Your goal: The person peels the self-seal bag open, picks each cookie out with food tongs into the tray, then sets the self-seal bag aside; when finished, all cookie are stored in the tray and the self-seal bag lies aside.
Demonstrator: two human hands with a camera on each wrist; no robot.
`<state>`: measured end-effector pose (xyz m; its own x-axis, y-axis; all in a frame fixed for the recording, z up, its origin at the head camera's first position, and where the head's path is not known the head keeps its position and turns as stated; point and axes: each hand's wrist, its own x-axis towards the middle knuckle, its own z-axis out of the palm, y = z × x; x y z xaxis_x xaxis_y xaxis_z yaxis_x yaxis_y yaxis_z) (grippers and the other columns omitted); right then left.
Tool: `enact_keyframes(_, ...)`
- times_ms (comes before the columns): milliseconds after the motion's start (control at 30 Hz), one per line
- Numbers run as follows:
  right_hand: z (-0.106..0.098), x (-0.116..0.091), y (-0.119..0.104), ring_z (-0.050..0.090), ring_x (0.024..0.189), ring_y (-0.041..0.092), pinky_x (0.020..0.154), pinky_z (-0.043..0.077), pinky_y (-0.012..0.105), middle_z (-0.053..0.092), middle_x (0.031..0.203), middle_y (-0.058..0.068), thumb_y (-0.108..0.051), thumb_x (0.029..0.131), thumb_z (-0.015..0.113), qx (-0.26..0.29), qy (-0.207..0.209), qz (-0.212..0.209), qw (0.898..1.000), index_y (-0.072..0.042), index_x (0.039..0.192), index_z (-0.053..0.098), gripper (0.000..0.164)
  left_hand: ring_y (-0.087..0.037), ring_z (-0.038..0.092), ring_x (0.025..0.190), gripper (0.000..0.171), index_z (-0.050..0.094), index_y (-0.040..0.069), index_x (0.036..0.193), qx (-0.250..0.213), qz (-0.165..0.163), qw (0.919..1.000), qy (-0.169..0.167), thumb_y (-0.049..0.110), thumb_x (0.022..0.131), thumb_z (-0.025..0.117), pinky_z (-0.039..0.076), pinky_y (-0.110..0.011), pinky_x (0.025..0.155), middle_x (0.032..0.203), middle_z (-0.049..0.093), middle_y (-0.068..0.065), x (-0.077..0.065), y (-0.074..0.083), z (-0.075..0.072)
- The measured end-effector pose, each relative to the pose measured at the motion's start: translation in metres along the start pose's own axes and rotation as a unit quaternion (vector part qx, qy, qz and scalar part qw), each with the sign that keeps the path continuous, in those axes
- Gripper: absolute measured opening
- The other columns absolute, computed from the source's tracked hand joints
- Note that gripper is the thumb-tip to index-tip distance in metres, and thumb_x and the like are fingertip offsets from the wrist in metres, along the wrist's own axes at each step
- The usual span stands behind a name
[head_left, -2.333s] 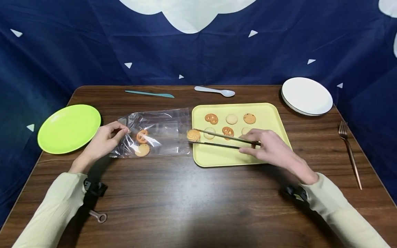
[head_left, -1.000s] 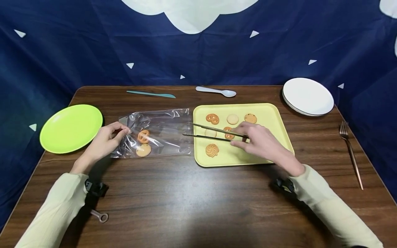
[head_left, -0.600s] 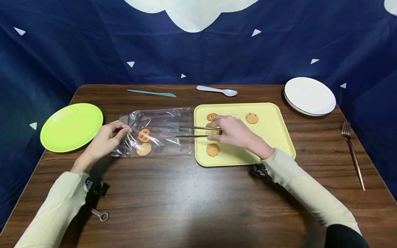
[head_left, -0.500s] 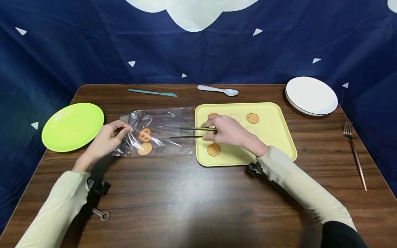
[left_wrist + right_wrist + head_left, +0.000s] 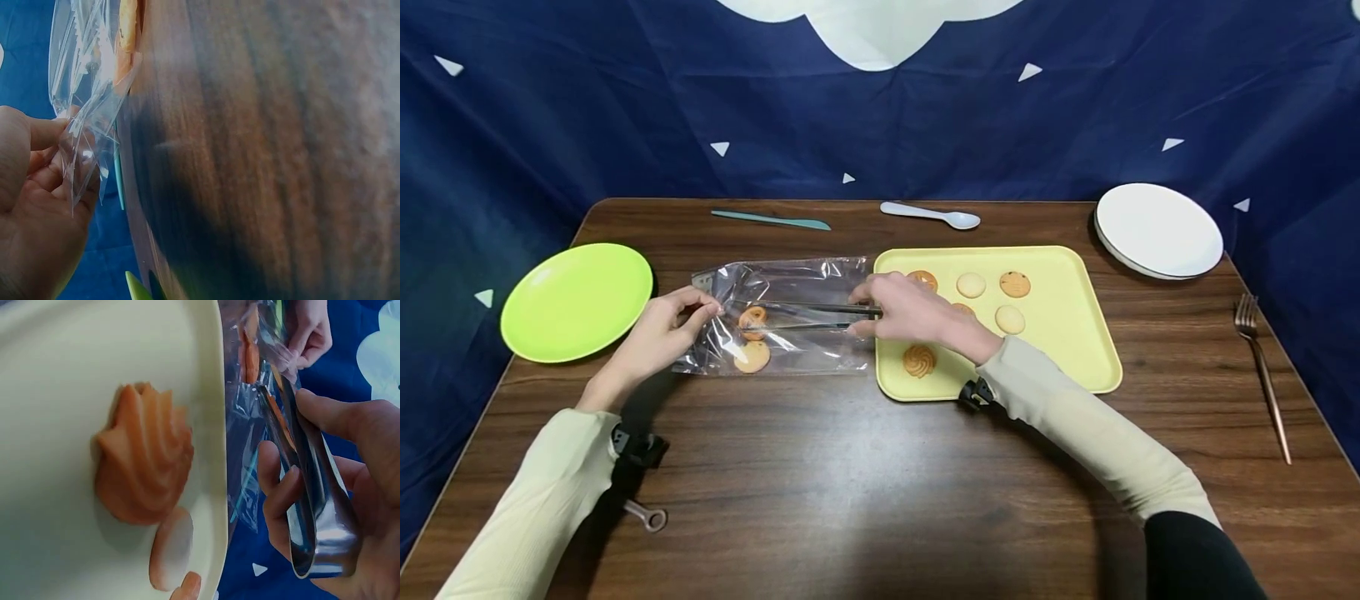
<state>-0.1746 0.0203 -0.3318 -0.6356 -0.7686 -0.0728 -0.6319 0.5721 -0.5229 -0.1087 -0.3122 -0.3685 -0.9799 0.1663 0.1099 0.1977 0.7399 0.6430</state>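
Note:
My left hand (image 5: 673,323) pinches the closed-end corner of a clear plastic bag (image 5: 805,358); the left wrist view shows the crumpled film (image 5: 84,134) between thumb and fingers. Inside the bag are a pretzel-shaped cookie (image 5: 752,332) and a round cookie (image 5: 751,358). My right hand (image 5: 910,310) grips metal tongs (image 5: 331,544), its thumb on one arm and fingers on the other. The tongs run into the bag's mouth, their tips overlapping the pretzel cookie in the head view. Beneath the right wrist, a swirl cookie (image 5: 919,361) lies on the yellow tray (image 5: 1067,358).
Several other cookies lie on the tray, one being a chip cookie (image 5: 1015,284). Around it are a green plate (image 5: 577,302), teal knife (image 5: 771,220), pale spoon (image 5: 931,215), white dishes (image 5: 1159,231) and fork (image 5: 1262,379). A ring-ended handle (image 5: 647,516) shows near the left sleeve.
The swirl cookie, earlier held in the tongs at the bag's mouth, now lies on the tray. My right hand has moved left, sliding the tongs into the bag. The left hand keeps its pinch.

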Motion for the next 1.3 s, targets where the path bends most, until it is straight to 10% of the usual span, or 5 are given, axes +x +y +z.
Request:
enact_keyframes(533, 0.009, 0.001, -0.016, 0.054, 0.076, 0.015, 0.070, 0.047, 0.031, 0.061, 0.119, 0.007, -0.035, 0.086, 0.069, -0.030, -0.017, 0.029, 0.999, -0.006, 0.122, 0.060, 0.048, -0.011, 0.045, 0.069, 0.017, 0.064, 0.000, 0.090, -0.007, 0.005, 0.9999, 0.012, 0.011, 0.097, 0.052, 0.036, -0.019, 0.058, 0.086, 0.058, -0.008, 0.002, 0.001, 0.001)
enact_keyframes(1000, 0.014, -0.006, -0.027, 0.049, 0.049, 0.011, 0.042, 0.039, 0.028, 0.062, 0.070, 0.001, -0.035, 0.087, 0.067, -0.093, 0.006, 0.033, 0.995, -0.012, 0.094, 0.068, 0.024, -0.011, 0.046, 0.072, 0.017, 0.064, -0.001, 0.092, -0.005, -0.006, 0.9999, 0.012, 0.012, 0.097, 0.053, 0.037, -0.018, 0.060, 0.089, 0.059, -0.010, 0.000, 0.001, 0.002)
enact_keyframes(1200, 0.012, -0.014, -0.019, 0.040, 0.040, 0.007, 0.037, 0.033, 0.025, 0.069, 0.081, 0.008, -0.031, 0.086, 0.069, -0.062, 0.019, 0.036, 0.997, -0.006, 0.108, 0.070, 0.033, -0.012, 0.045, 0.071, 0.019, 0.064, -0.001, 0.095, -0.006, -0.014, 0.9999, 0.008, 0.013, 0.097, 0.052, 0.036, -0.020, 0.058, 0.090, 0.059, -0.011, -0.001, 0.001, 0.001)
enact_keyframes(1300, 0.010, -0.020, -0.014, 0.029, 0.038, 0.005, 0.036, 0.028, 0.023, 0.071, 0.095, 0.009, -0.030, 0.086, 0.069, -0.042, 0.023, 0.040, 0.998, -0.005, 0.091, 0.072, 0.025, -0.012, 0.045, 0.072, 0.019, 0.064, -0.001, 0.095, -0.005, -0.014, 0.9999, 0.007, 0.014, 0.097, 0.052, 0.036, -0.019, 0.059, 0.092, 0.060, -0.011, -0.002, 0.001, 0.001)
